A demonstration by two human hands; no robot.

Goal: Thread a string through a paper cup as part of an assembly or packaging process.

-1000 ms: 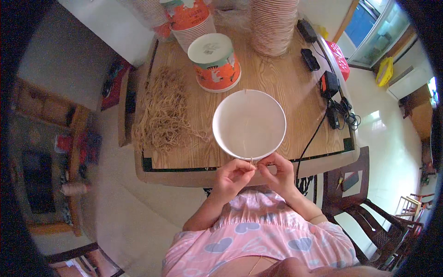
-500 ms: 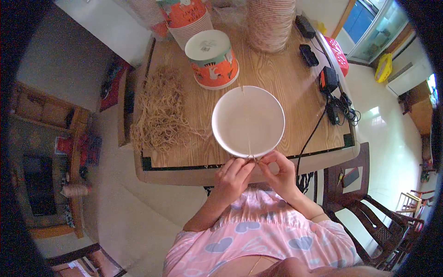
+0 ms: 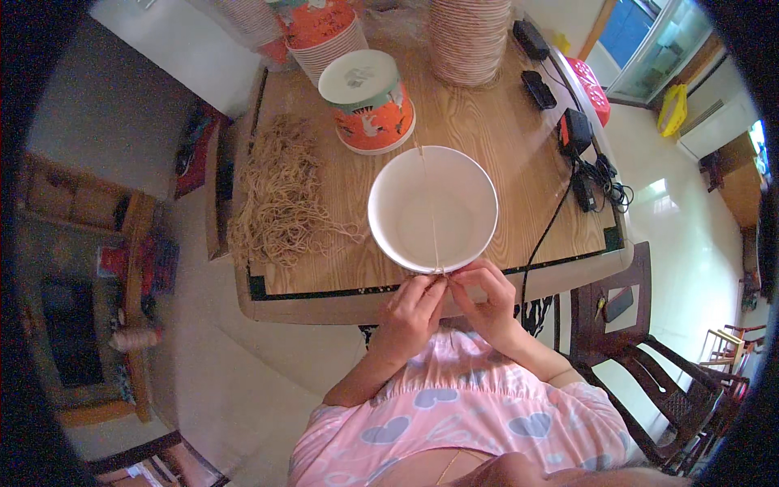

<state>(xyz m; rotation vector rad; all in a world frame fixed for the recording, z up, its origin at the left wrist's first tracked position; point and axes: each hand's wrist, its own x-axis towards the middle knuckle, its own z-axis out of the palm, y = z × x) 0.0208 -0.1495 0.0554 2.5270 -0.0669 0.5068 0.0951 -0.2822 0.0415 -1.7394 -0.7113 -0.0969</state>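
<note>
A round paper tub (image 3: 398, 215), white inside, has its open mouth facing me at the table's near edge. Thin tan string (image 3: 433, 235) runs across the mouth from the far rim to the near rim. At that near rim my left hand (image 3: 410, 316) is closed, its fingertips pinching the string. My right hand (image 3: 489, 308) is closed beside it, thumb and finger also on the string, nearly touching the left fingertips. The exact shape of the string between the fingers is too small to make out.
A loose heap of tan string (image 3: 284, 199) lies at left. Beyond the tub stands an upturned orange-and-green paper tub (image 3: 373, 114), with stacked tubs (image 3: 324, 49) and a tall stack (image 3: 466, 45) behind. Black adapters and cables (image 3: 578, 134) lie along the right edge. A dark wooden chair (image 3: 604, 308) stands right.
My fingertips have shifted slightly at the near rim, and both hands stay on the string. The view has moved a little; the tub stays in about the same place.
</note>
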